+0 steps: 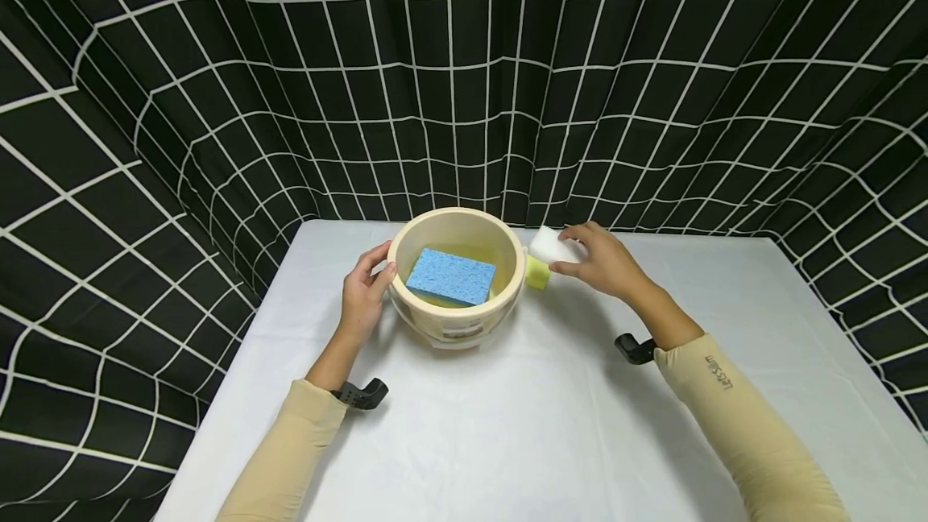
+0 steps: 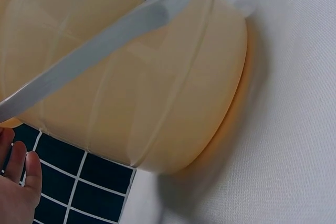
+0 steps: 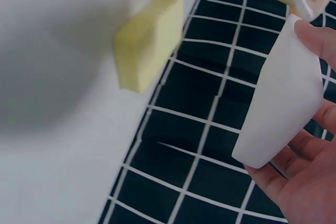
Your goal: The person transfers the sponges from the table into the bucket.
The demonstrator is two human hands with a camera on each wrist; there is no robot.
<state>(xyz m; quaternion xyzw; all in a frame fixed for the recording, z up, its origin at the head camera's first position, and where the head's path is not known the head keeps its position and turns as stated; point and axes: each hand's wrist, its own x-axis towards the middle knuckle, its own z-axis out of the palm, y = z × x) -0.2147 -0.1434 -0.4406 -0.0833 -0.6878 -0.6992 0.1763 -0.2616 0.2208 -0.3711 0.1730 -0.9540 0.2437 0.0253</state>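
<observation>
A cream bucket [image 1: 460, 311] stands on the table with a blue sponge [image 1: 453, 276] lying tilted inside it, above some yellowish liquid. My left hand [image 1: 362, 294] touches the left side of the bucket's rim with thumb and fingertips. In the left wrist view, the fingers of that left hand [image 2: 21, 182] are beside the bucket wall [image 2: 121, 82]. My right hand [image 1: 605, 263] pinches a white sponge [image 1: 548, 246], raised just right of the bucket. The right wrist view has the white sponge [image 3: 286, 95] between thumb and fingers. A yellow sponge [image 3: 149, 40] rests on the table, partly hidden in the head view.
The bucket's pale handle [image 2: 100, 51] hangs down its near side. A white cloth covers the table [image 1: 507, 433]. Black curtains with a white grid [image 1: 464, 87] stand close behind the table's back edge and at both sides.
</observation>
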